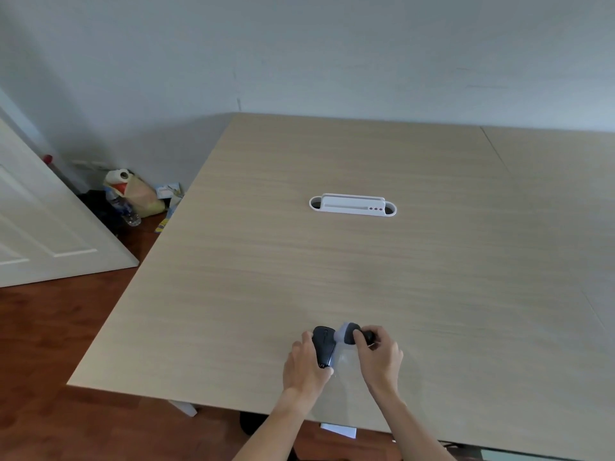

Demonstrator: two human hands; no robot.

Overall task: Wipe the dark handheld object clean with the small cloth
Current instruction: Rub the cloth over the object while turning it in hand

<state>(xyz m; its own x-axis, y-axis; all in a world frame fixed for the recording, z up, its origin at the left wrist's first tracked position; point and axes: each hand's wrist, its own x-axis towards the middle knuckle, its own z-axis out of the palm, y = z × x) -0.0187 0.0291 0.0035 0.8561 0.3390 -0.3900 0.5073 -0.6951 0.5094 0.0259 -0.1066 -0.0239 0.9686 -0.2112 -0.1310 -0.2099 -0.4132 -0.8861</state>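
My left hand has the mouse, the dark thing I'm meant to clean, wrapped from the left side, fingers curled over its top, the thumb end down near its tail. It sits low, right at the table near the front edge; I can't tell whether it's resting on the wood or lifted a touch. My right hand is pinched closed on the cloth, a small bunched pad, grey with a paler edge, and it's pressed up against the mouse's right shoulder near the front.

Now, the trouble spots. The grip on the mouse is from one side only, so if I push hard with the cloth from the right, the mouse could twist or squirt out of my palm. My own fingers cover a good part of the top and the left flank, so those patches will be missed unless I shift my hold. The cloth is wadded small; a loose pinch and it could slip out mid-stroke. Rubbing over the wheel or buttons risks snagging. And I'm working close to the near table edge, so a fumble could send the mouse to the floor. The white tray is well apart, no worry there.
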